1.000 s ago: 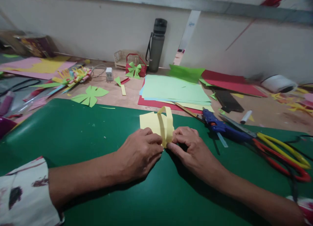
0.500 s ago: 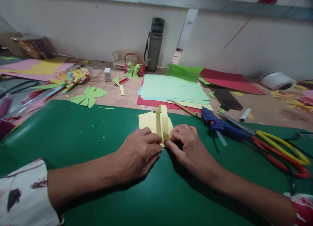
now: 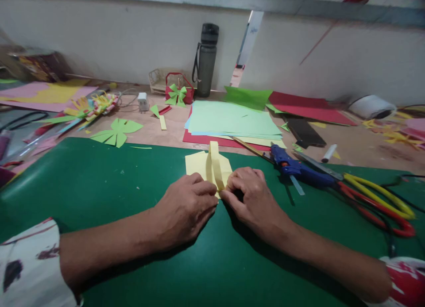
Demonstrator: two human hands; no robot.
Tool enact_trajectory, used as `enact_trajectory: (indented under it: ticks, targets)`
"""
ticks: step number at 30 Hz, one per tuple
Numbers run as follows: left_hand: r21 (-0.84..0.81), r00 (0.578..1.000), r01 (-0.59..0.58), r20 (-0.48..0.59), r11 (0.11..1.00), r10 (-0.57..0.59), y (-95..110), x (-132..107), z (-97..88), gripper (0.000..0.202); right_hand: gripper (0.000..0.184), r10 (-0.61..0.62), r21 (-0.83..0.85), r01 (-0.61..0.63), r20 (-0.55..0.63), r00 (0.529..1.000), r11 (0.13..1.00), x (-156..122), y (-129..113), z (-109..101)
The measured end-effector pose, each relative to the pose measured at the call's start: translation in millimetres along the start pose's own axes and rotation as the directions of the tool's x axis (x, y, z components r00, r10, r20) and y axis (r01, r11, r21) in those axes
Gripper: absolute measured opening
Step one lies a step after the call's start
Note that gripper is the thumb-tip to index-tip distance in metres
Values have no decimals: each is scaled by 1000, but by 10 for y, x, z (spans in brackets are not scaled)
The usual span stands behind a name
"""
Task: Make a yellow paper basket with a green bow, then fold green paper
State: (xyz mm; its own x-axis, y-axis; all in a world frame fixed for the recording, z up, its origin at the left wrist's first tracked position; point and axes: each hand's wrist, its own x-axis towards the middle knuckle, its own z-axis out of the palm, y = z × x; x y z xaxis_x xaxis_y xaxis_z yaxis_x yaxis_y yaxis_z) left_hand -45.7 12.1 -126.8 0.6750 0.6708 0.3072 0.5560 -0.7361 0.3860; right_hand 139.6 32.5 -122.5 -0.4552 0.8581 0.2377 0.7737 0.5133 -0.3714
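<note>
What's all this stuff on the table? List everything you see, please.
folded paper: one, yellow, on the mat between both hands
mat: one, dark green, front of table
paper stack: one, pale green over red, behind the mat
bottle: one, dark grey, by the wall
glue gun: one, blue, right of the folded paper
scissors: seemingly two, yellow and red handles, far right
leaf cut-out: one, light green, beyond the mat, left
basket: one, red with green bow, near the bottle
left hand: pinching the folded paper
right hand: pinching the folded paper

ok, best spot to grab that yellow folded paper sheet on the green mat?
Probably the raised centre pleat of the yellow folded paper sheet, pinched from above at its far end: it stands up off the green mat while the flaps lie flat. The left hand and right hand cover the near edge.
</note>
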Motion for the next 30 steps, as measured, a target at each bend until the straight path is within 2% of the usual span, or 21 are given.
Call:
enact_trajectory:
  ticks: [6,13,18,30]
  targets:
    - [19,1000,1,12,1000,-2,7,14,-3,25,22,63,42,-65,36,997,997,9,9,-20]
    - [108,994,-16,109,994,5,32,9,-27,24,22,151,108,-159,78,985,981,49,24,-58]
    - [184,987,-21,162,983,-9,58,2,-15,22,20,170,123,-183,107,980,975,57,16,-85]
    - [209,993,-48,112,977,25,70,17,5,20,18,183,176,-199,106,977,964,19,41,-75]
